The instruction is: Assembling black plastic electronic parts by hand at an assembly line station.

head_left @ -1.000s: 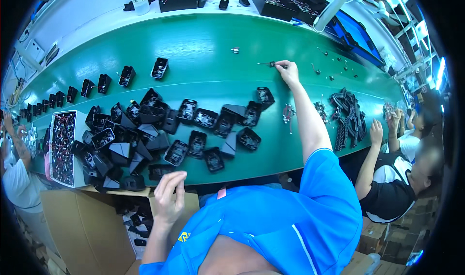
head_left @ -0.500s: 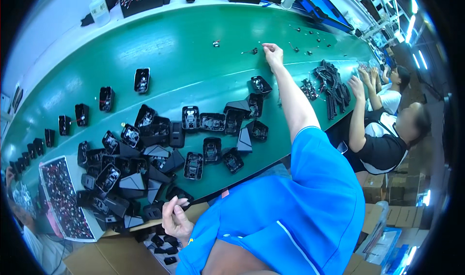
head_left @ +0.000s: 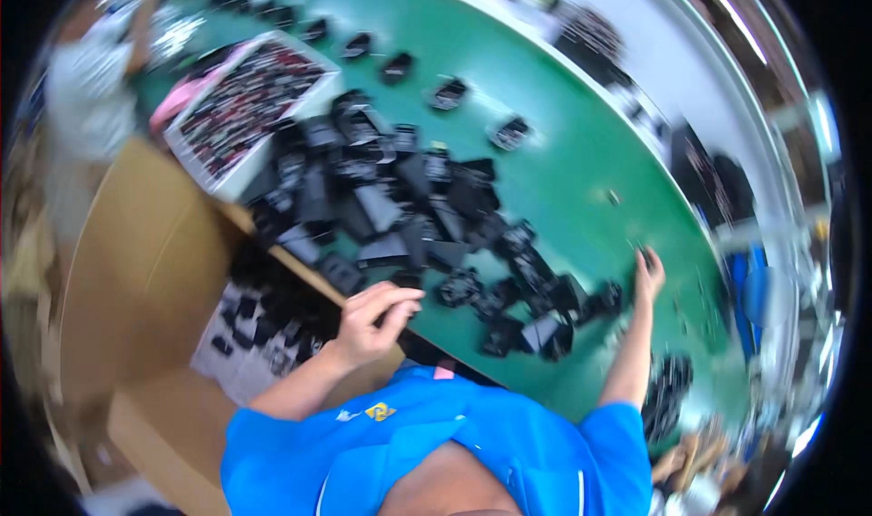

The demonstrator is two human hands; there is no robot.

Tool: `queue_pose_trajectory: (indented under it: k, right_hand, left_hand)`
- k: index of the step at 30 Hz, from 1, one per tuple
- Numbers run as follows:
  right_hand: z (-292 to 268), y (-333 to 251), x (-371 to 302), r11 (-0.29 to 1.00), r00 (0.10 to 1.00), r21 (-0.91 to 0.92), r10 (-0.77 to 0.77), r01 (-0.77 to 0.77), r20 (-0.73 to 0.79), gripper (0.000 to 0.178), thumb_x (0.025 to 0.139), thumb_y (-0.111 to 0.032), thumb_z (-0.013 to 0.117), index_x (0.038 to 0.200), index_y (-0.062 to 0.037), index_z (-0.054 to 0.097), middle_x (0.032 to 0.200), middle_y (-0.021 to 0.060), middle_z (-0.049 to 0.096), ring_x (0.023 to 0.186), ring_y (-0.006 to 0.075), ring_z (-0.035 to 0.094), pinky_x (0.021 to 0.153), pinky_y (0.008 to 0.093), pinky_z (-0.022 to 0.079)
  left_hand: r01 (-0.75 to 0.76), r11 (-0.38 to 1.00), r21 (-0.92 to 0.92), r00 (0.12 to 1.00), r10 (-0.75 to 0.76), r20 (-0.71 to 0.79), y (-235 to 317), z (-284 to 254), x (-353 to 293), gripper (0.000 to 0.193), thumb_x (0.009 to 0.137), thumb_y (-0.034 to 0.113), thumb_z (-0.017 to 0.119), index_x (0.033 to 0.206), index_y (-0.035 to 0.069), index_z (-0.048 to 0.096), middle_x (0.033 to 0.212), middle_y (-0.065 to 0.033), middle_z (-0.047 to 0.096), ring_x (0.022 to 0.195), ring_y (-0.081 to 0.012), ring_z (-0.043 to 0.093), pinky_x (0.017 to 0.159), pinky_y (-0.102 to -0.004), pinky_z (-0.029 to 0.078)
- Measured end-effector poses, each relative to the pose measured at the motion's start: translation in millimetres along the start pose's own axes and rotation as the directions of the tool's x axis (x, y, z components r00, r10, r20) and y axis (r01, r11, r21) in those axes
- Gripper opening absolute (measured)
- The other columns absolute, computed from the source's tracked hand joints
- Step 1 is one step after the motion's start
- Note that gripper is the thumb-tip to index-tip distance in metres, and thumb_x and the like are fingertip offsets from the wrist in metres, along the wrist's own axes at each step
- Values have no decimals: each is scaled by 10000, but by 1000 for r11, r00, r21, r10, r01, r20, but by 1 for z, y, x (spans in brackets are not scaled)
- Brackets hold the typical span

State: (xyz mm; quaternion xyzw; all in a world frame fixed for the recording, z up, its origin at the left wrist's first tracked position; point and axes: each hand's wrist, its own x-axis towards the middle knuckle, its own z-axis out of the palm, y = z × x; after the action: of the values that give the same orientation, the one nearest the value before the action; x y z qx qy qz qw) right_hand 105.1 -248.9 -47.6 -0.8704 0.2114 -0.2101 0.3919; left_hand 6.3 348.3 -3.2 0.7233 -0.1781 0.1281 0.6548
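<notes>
My right hand (head_left: 649, 278) reaches out over the green table, its fingertips closed about a small dark part (head_left: 644, 255) that is blurred. Nearer to me, my left hand (head_left: 374, 321) is held at the table's front edge with its fingers pressed together. Whatever may be between those fingers is hidden. Just beyond it lies a heap of black plastic housings (head_left: 363, 189), some open with fittings inside, others showing a smooth grey side. Another small part (head_left: 613, 197) rests alone on the table farther out.
A white box (head_left: 259, 107) of small red and black parts stands beside the heap. Several housings form a row along the green table (head_left: 581, 153). An open carton (head_left: 163, 234) with black pieces sits below the edge at left. Other people work at both ends.
The whole view has swung round, so the heap and carton sit nearer the middle. My right hand has closed round a small part. My left hand has its fingers pressed together in both frames.
</notes>
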Motion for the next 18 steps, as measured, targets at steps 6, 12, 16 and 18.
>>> queue_pose_trajectory:
  k: [6,12,16,18]
  right_hand:
    - [7,-16,1,925,976,-366,-160,96,-149,405,870,-235,731,1251,-113,670,1158,136,666,1007,302,630,899,405,505]
    - [29,-38,19,746,884,-651,-391,141,-256,430,889,-244,693,1311,-186,631,1252,145,580,1077,372,564,934,489,470]
    - [77,-92,48,673,758,-460,-653,579,0,422,913,-269,689,1316,-162,630,1253,153,591,1094,355,565,984,468,444]
    - [87,-109,61,653,679,-192,-686,733,261,436,936,-296,680,1323,-103,625,1250,182,623,1124,340,588,1023,461,434]
  left_hand:
    - [-175,981,83,979,165,116,-13,20,3,187,826,-76,650,997,-14,691,890,-95,685,756,-233,596,684,-314,495]
    - [-336,919,206,933,295,207,-20,32,11,154,811,-35,669,957,5,694,962,-78,682,884,-237,591,818,-336,497]
    - [-311,875,372,948,312,60,-4,24,11,174,806,-35,664,967,27,687,1006,-63,674,888,-239,594,823,-339,490]
    - [-301,817,492,922,381,-70,-2,21,11,218,818,-27,668,1027,32,688,1071,-75,668,918,-246,598,867,-353,493]
